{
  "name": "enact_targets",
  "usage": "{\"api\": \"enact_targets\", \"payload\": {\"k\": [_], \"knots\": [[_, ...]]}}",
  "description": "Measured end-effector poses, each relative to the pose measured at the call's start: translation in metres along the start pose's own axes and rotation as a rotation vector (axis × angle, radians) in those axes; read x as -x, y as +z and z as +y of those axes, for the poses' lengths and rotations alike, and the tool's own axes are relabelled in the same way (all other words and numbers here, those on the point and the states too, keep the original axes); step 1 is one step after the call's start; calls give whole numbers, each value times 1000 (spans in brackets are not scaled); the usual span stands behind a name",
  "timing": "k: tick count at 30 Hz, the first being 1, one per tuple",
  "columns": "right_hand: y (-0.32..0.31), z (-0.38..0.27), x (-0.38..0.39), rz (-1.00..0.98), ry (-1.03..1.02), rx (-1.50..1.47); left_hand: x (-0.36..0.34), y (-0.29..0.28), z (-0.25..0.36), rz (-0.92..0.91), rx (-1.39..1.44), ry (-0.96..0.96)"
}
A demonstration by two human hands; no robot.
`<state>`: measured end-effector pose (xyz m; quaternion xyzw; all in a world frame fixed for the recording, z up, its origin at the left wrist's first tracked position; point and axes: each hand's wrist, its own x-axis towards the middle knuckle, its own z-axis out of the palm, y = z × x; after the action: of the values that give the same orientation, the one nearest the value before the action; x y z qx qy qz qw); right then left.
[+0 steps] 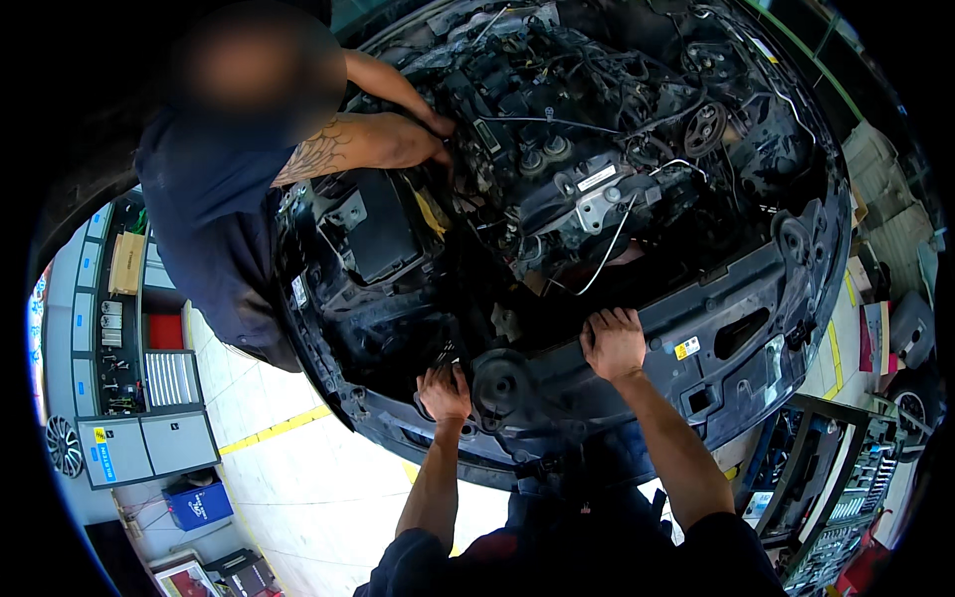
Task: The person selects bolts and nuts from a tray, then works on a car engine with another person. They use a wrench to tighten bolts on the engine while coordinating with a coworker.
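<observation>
Dark-sleeved forearms come up from the lower edge. Left hand [444, 391] reaches down into a gap at the front of the engine bay, fingers hidden, grip can't be told. Right hand [613, 342] lies flat, fingers spread, on the black front crossmember [736, 298], holding nothing. Hands well apart, a round black mount [500, 382] between them. A co-worker's hands [435, 139] work deep in the engine [587, 149] at upper left

A pale tiled floor [298, 478] carries a yellow line [274, 430]. Grey cabinets [149, 446] and a tool wall [109, 338] stand at the left (a spare wheel [63, 446] leans beside them), with a blue box [199, 505] nearby. An open tool trolley [831, 488] sits at the right. Light is bright and even.
</observation>
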<state>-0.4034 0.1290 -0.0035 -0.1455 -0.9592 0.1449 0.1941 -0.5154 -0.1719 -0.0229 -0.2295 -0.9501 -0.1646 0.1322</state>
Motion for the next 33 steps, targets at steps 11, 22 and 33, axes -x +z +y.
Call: {"api": "enact_targets", "payload": {"k": [11, 22, 33], "knots": [[-1, -1, 3, -19, -12, -4, -1, -7, 4, -62, -4, -45], [-3, -5, 0, -6, -21, 9, 2, -3, -1, -14, 12, -80], [-4, -5, 0, 6, -5, -5, 0, -6, 0, -62, -16, -53]]}}
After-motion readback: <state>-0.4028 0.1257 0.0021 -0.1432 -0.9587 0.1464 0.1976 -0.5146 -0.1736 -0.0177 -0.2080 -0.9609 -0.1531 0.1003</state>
